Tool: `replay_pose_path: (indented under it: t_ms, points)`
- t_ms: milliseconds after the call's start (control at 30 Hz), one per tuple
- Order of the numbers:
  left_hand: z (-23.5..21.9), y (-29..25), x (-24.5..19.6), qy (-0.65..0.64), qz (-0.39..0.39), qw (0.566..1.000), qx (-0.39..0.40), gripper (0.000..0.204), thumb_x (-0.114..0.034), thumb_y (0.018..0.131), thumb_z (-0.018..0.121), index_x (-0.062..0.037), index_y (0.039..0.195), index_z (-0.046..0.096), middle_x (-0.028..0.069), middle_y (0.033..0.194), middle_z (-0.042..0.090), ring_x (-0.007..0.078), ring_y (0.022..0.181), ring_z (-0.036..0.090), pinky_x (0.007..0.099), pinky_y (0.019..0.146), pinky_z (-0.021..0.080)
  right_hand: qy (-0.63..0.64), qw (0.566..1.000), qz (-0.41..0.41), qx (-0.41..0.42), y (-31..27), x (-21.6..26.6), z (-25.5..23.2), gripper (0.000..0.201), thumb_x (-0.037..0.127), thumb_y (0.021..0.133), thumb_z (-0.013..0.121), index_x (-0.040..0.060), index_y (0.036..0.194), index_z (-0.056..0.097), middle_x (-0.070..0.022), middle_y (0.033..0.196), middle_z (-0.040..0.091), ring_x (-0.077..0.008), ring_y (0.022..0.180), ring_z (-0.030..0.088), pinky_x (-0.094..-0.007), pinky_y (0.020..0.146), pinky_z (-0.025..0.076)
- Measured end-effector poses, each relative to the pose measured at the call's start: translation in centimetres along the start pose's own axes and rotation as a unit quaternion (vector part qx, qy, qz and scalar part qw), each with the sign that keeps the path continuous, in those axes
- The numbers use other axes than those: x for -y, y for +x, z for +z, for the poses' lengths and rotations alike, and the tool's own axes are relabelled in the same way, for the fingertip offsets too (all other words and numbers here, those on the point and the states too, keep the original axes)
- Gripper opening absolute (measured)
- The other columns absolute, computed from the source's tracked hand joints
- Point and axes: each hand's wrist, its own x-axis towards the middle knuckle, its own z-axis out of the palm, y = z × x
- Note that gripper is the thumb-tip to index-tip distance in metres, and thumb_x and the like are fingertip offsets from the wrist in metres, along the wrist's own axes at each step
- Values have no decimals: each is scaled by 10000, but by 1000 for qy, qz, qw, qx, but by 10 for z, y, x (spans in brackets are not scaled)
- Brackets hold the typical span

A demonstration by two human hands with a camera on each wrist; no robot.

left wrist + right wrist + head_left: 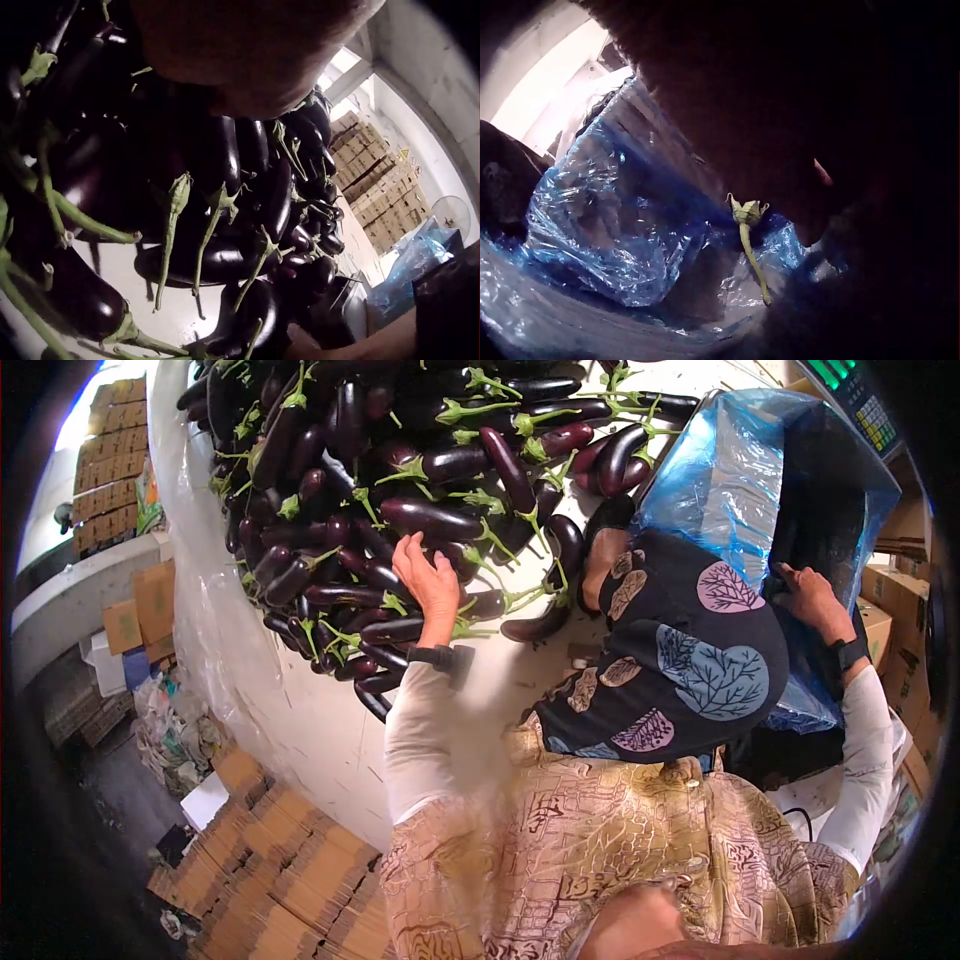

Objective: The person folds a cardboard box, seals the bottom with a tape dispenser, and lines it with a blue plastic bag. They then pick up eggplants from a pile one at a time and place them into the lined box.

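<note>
Left hand: I'm resting spread fingers on the eggplant pile.
Right hand: I'm reaching into the blue bag; grip possibly pinching an eggplant, cannot tell.

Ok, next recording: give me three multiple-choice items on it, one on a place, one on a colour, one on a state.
1. Where is the left hand?
A. on the eggplants
B. in the bag
C. on the cartons

2. What colour is the bag's plastic?
A. red
B. blue
C. yellow

3. What is the right hand doing?
A. hanging free over the floor
B. lying flat on the eggplants
C. reaching into the bag's dark opening

Answers:
1. A, since the head view shows that hand resting on the heap of eggplants.
2. B, since the head and right wrist views both show crinkled blue film.
3. C, since the head view shows that hand at the bag's mouth; whether it holds anything cannot be told.
</note>
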Motion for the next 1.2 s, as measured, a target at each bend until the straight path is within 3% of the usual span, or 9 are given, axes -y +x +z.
replay_pose_path:
  t_ms: [300,433,667,733,800,900,1067,1133,1200]
  points:
    - [28,98,-20,149,206,966,52,750,-147,702,787,-80,1356,426,176,1295,459,397,1238,413,529,987,345,55,998,-17,-12,-10,25,-28,557,159,819,690,58,1332,499,-251,987,643,-397,938,637,-447,808,521]
    - [33,133,-31,276,147,938,148,698,-224,631,854,-145,1241,524,154,1072,486,359,1046,498,505,853,419,134,991,-14,-8,-20,31,-42,517,128,816,679,28,1297,518,-263,995,646,-393,943,640,-442,818,516]
    - [-2,123,-29,147,122,969,155,550,-214,626,834,-83,1080,550,153,1094,534,388,990,572,464,805,491,245,966,-60,-61,-42,21,-57,471,91,825,639,13,1275,523,-221,797,621,-308,719,622,-376,694,492]
    - [-29,124,-23,33,26,986,161,576,-224,637,826,-60,1102,528,161,1047,597,365,944,618,427,798,510,277,958,-43,-58,-46,19,-63,469,81,823,620,12,1275,517,-191,702,587,-252,609,579,-346,618,469]
    - [-71,121,-40,-154,-70,958,233,612,-171,671,815,-5,1163,490,111,1029,606,188,964,599,318,841,489,350,936,-4,-20,-47,14,-68,470,126,844,612,32,1295,514,-131,687,566,-163,600,540,-318,591,452]
    - [-102,110,-62,-294,-71,921,245,639,-114,659,818,8,1184,474,89,1066,575,161,984,573,286,867,473,441,897,-20,-24,-52,23,-87,498,293,894,604,25,1304,514,-80,778,593,-141,697,573,-281,627,471]
    - [-125,105,-156,-375,54,864,332,738,-37,592,828,-42,1241,476,81,1121,587,179,1022,592,301,911,481,492,859,-139,-37,-46,36,-126,654,584,921,499,40,1281,552,-65,860,599,-147,779,592,-265,685,503]
    - [-122,107,-207,-370,197,841,341,711,-49,600,824,-47,1231,496,102,1163,607,196,1046,608,313,916,488,489,843,-205,-92,-50,45,-142,714,658,902,457,52,1259,582,-104,993,652,-168,897,627,-283,770,529]
    - [-118,109,-266,-343,340,810,333,672,-11,566,785,-44,1198,560,116,1163,624,227,1071,618,333,919,491,504,807,-287,-111,-59,54,-161,466,425,978,490,135,1337,554,-128,1136,635,-207,986,629,-310,842,522]
